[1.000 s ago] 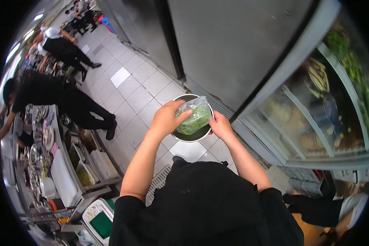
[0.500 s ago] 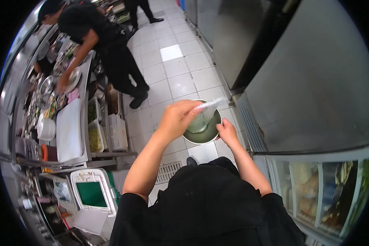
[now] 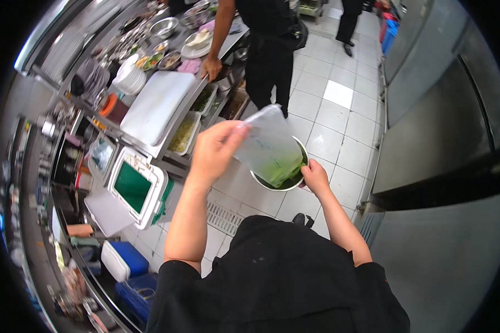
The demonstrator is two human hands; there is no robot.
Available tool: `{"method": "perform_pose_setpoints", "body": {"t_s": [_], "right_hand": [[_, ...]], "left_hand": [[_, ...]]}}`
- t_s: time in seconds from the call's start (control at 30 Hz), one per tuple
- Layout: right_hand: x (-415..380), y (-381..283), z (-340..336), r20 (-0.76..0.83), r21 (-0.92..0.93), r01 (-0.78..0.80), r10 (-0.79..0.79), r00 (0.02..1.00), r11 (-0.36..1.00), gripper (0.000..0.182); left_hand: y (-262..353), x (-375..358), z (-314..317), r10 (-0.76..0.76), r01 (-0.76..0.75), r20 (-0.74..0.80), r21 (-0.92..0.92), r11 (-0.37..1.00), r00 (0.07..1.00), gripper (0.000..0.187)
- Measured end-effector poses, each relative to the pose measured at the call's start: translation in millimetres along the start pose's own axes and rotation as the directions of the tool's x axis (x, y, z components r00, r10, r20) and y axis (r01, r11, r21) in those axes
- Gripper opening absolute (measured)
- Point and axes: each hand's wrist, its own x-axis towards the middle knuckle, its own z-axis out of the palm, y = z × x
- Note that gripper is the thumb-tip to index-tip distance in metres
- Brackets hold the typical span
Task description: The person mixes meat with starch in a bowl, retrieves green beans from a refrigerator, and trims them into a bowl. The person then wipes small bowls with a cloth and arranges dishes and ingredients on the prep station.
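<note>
A clear plastic bag [image 3: 266, 139] with green contents at its lower end hangs from my left hand [image 3: 214, 150], pinched by its upper corner. The bag's lower part sits in the mouth of a round metal bowl [image 3: 301, 149]. On the bowl's right rim my right hand [image 3: 315, 176] is closed, thumb on the edge near the green contents. The bag hides much of the bowl's inside.
A co-worker [image 3: 266, 50] stands ahead at a counter holding a white cutting board [image 3: 158, 105], stacked plates [image 3: 130, 77] and bowls. An open white bin [image 3: 160, 191] with green lining is at left. Steel cabinets [image 3: 428, 150] line the right; another person's legs [image 3: 348, 25] show farther back.
The view has turned left, so the counter and bin show more. My left hand has raised the bag, which now hangs spread out. The co-worker's arm has drawn back to the counter edge.
</note>
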Motion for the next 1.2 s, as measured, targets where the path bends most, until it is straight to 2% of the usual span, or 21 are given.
{"method": "perform_pose_setpoints", "body": {"t_s": [0.13, 0.23, 0.27, 0.33, 0.37, 0.4, 0.47, 0.5, 0.53, 0.6, 0.67, 0.73, 0.77, 0.8, 0.87, 0.9, 0.97, 1.0, 1.07, 1.13, 1.2], "right_hand": [[51.2, -38.2, 35.6, 0.182, -0.038, 0.058, -0.05, 0.982, 0.998, 0.022], [90.2, -54.1, 79.1, 0.29, -0.021, 0.053, -0.045, 0.956, 0.998, 0.023], [102.5, -60.0, 96.0, 0.324, 0.0, 0.038, -0.035, 0.946, 0.999, 0.024], [122.6, -71.8, 129.2, 0.374, 0.037, 0.051, -0.061, 0.925, 0.998, 0.024], [131.6, -80.1, 145.9, 0.4, 0.085, 0.055, -0.085, 0.913, 0.995, 0.024], [142.6, -88.4, 162.4, 0.41, 0.075, 0.067, -0.092, 0.907, 0.995, 0.024], [157.9, -99.9, 193.7, 0.463, 0.158, 0.049, -0.117, 0.878, 0.986, 0.023], [165.8, -104.8, 206.9, 0.47, 0.146, 0.045, -0.109, 0.876, 0.988, 0.023], [171.6, -120.7, 219.2, 0.492, 0.124, 0.031, -0.089, 0.866, 0.992, 0.022], [187.3, -144.3, 245.0, 0.517, 0.097, 0.021, -0.069, 0.853, 0.995, 0.021], [201.1, -158.9, 267.6, 0.544, 0.066, 0.056, -0.083, 0.835, 0.996, 0.021], [216.3, -174.7, 291.1, 0.544, 0.079, 0.079, -0.109, 0.832, 0.994, 0.021], [224.9, -184.3, 302.4, 0.533, 0.101, 0.102, -0.14, 0.834, 0.99, 0.022], [233.8, -195.1, 312.5, 0.548, 0.101, 0.111, -0.148, 0.823, 0.989, 0.022], [252.2, -220.4, 332.5, 0.599, 0.11, 0.116, -0.16, 0.785, 0.987, 0.022], [260.5, -231.8, 344.2, 0.603, 0.155, 0.108, -0.181, 0.777, 0.982, 0.023], [287.0, -246.9, 370.9, 0.633, 0.166, 0.112, -0.193, 0.749, 0.98, 0.023], [301.1, -253.9, 384.2, 0.648, 0.175, 0.106, -0.195, 0.736, 0.979, 0.023], [323.7, -271.0, 414.4, 0.659, 0.183, 0.107, -0.202, 0.724, 0.977, 0.022], [344.8, -285.0, 440.4, 0.707, 0.142, 0.155, -0.21, 0.675, 0.978, 0.021], [369.6, -293.6, 473.5, 0.758, 0.162, 0.118, -0.2, 0.621, 0.98, 0.021]], "left_hand": [[-34.4, -2.0, -53.3, -0.191, 0.168, -0.28, -0.105, 0.98, 0.941, 0.023], [-65.4, -3.5, -99.4, -0.247, 0.175, -0.513, -0.186, 0.967, 0.822, 0.023], [-82.8, -4.3, -118.3, -0.254, 0.182, -0.535, -0.185, 0.966, 0.805, 0.023], [-124.7, -6.9, -159.1, -0.238, 0.111, -0.656, -0.229, 0.967, 0.716, 0.022], [-139.4, -6.6, -175.9, -0.335, 0.03, -0.662, -0.427, 0.904, 0.67, 0.017], [-159.1, -6.3, -195.9, -0.335, 0.022, -0.675, -0.427, 0.904, 0.657, 0.017], [-192.6, -7.3, -230.6, -0.406, -0.123, -0.746, -0.541, 0.832, 0.528, 0.013], [-208.0, -9.5, -247.0, -0.446, -0.156, -0.742, -0.584, 0.796, 0.501, 0.015], [-220.2, -8.3, -263.2, -0.45, -0.157, -0.744, -0.585, 0.796, 0.494, 0.015], [-244.9, -10.8, -297.5, -0.443, -0.248, -0.81, -0.553, 0.795, 0.385, 0.019], [-258.9, -16.3, -326.4, -0.429, -0.277, -0.836, -0.526, 0.804, 0.343, 0.021], [-271.0, -22.2, -353.7, -0.338, -0.294, -0.923, -0.38, 0.877, 0.183, 0.02], [-274.3, -25.5, -364.0, -0.345, -0.327, -0.931, -0.365, 0.871, 0.122, 0.023], [-278.7, -25.8, -371.1, -0.335, -0.33, -0.936, -0.35, 0.876, 0.105, 0.023], [-282.0, -18.4, -379.3, -0.258, -0.34, -0.966, -0.234, 0.911, -0.025, 0.025], [-285.4, -14.6, -381.1, -0.243, -0.341, -0.969, -0.214, 0.916, -0.046, 0.025], [-299.0, -4.7, -379.0, -0.114, -0.171, -0.993, -0.114, 0.979, 0.011, 0.018], [-318.1, 0.2, -375.4, 0.002, -0.021, -1.0, 0.002, 1.0, 0.013, 0.007], [-338.3, 11.7, -360.7, -0.093, 0.15, -0.992, -0.079, 0.985, 0.088, 0.009], [-339.6, 33.1, -338.3, -0.007, 0.321, -0.984, 0.052, 0.946, 0.18, 0.013], [-361.2, 39.4, -324.0, -0.081, 0.517, -0.961, 0.071, 0.853, 0.264, 0.014]]}}
